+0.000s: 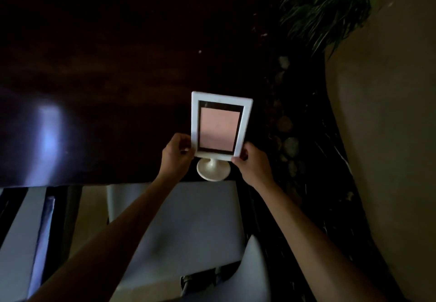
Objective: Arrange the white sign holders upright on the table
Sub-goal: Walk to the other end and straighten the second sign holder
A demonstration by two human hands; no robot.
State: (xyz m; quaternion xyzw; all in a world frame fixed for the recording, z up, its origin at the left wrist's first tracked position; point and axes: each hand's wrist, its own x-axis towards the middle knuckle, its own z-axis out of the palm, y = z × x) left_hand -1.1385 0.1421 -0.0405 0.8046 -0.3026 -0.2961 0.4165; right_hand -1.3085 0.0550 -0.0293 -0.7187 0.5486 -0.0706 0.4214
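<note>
A white sign holder (245,122) with a pink card in a dark border stands on its round white foot near the front edge of the dark wooden table (113,65). My left hand (175,157) grips the frame's lower left corner. My right hand (253,163) grips its lower right corner. The frame leans slightly to the right. Whether the foot rests flat on the table I cannot tell.
A white chair (188,231) sits below the table edge, under my arms. To the right run a dark planter strip with stones (289,146) and a green plant (328,6). Beyond it lies a beige floor. Another white seat shows at the lower left.
</note>
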